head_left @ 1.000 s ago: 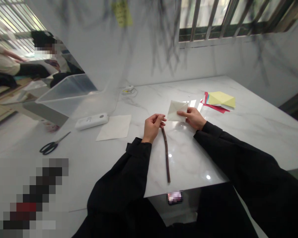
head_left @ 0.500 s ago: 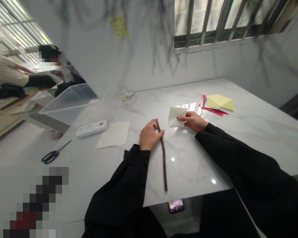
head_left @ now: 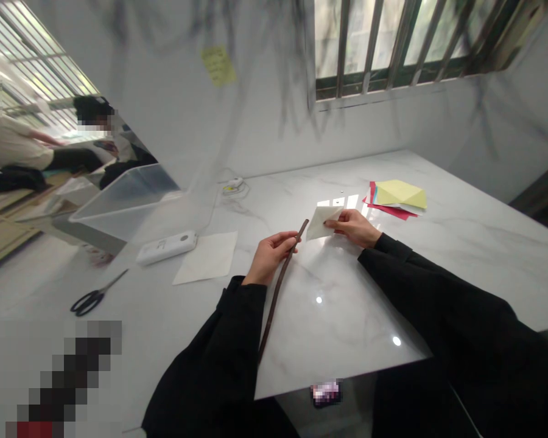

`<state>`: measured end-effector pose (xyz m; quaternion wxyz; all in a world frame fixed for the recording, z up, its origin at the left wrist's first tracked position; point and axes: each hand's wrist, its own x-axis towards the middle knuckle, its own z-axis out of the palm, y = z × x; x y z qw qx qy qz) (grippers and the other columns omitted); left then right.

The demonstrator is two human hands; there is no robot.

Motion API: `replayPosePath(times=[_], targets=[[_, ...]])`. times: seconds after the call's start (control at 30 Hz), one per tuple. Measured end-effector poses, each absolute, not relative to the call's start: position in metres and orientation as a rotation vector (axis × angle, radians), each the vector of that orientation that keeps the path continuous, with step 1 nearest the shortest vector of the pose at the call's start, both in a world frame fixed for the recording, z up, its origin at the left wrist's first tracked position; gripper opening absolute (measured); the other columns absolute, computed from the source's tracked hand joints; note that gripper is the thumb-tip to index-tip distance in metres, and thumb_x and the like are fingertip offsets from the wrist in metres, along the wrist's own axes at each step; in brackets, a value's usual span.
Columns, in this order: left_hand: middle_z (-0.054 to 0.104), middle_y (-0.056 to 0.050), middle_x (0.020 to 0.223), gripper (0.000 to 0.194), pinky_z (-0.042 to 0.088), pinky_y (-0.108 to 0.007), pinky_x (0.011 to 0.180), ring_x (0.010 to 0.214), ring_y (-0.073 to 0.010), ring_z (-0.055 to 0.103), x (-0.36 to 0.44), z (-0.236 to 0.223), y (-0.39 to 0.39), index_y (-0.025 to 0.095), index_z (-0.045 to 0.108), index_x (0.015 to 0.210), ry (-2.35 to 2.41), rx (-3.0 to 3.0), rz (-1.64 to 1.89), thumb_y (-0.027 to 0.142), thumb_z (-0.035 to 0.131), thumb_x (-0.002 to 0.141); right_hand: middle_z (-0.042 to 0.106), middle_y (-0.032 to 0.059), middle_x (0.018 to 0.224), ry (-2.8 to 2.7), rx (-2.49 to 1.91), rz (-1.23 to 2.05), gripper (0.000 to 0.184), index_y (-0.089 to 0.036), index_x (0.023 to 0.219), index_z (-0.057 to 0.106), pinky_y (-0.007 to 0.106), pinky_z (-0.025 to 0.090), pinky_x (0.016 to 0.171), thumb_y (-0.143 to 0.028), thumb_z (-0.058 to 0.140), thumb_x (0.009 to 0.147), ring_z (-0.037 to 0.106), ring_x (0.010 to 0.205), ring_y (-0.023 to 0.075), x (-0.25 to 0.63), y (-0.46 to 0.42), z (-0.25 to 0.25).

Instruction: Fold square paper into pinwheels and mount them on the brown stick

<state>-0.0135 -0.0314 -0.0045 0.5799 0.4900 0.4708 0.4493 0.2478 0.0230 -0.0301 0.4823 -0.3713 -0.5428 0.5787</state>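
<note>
Moved: stick (head_left: 281, 281) was lying flat on the counter (head_left: 461, 243) half a second ago; now it's lifted and tilted, top end up near the folded paper, lower end down by the left sleeve.
Left hand: left hand (head_left: 270, 257) is closed round the stick's upper part, fingers wrapped, thumb on top.
Right hand: right hand (head_left: 354, 226) pinches the folded white paper (head_left: 322, 221) at its right edge; the paper sits low over the counter, can't tell if it touches.
Stick vs paper: stick tip just beside the paper's left corner; contact not resolvable.
Done: paper already folded into a small shape; stick picked up, both items in hand.
Left: stick and paper are not yet joined, as far as I can judge.
Spare stock: coloured paper stack (head_left: 396, 196) far right, flat white sheet (head_left: 207, 256) left of the hands, both untouched.
Idle: scissors (head_left: 94, 295), white device (head_left: 166, 246), clear bin (head_left: 128, 198).
Hidden: stick's lower end merges with the dark sleeve; paper's fold pattern is washed out by glare; lower-left corner is pixelated; people at far left are partly blurred.
</note>
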Motion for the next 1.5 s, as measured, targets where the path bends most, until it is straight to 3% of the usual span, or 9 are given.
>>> replayPosePath(times=[0.13, 0.37, 1.0, 1.5], targets=[[0.08, -0.01, 0.105, 0.048, 0.054, -0.028, 0.078, 0.078, -0.0144, 0.068, -0.017, -0.005, -0.032, 0.017, 0.082, 0.107, 1.047, 1.144, 1.031, 0.044, 0.094, 0.068, 0.08, 0.0064, 0.093, -1.6, -0.9, 1.15, 0.04, -0.02, 0.09, 0.082, 0.04, 0.059, 0.087, -0.054, 0.091, 0.071, 0.073, 0.09, 0.0251, 0.248, 0.02, -0.023], [0.079, -0.009, 0.102, 0.046, 0.05, -0.025, 0.07, 0.074, -0.0123, 0.066, -0.019, -0.002, -0.034, 0.018, 0.081, 0.109, 1.03, 1.236, 0.926, 0.043, 0.091, 0.072, 0.079, 0.0073, 0.106, -1.872, -0.769, 0.732, 0.019, -0.03, 0.086, 0.084, 0.047, 0.051, 0.102, -0.049, 0.082, 0.086, 0.07, 0.105, 0.0276, 0.243, 0.009, -0.011], [0.078, -0.007, 0.092, 0.044, 0.039, -0.023, 0.055, 0.07, -0.0135, 0.066, -0.022, -0.001, -0.033, 0.018, 0.079, 0.109, 1.027, 1.292, 0.808, 0.041, 0.088, 0.073, 0.08, 0.0065, 0.096, -1.849, -0.809, 0.759, 0.018, -0.029, 0.088, 0.083, 0.046, 0.052, 0.097, -0.047, 0.082, 0.086, 0.068, 0.098, 0.0271, 0.241, 0.003, -0.004], [0.077, -0.008, 0.093, 0.045, 0.039, -0.023, 0.055, 0.071, -0.0147, 0.066, -0.021, 0.0, -0.033, 0.018, 0.079, 0.109, 1.037, 1.313, 0.791, 0.043, 0.087, 0.073, 0.079, 0.006, 0.093, -1.821, -0.863, 0.798, 0.02, -0.029, 0.087, 0.083, 0.044, 0.053, 0.094, -0.049, 0.084, 0.084, 0.067, 0.097, 0.0267, 0.24, 0.0, -0.001]])
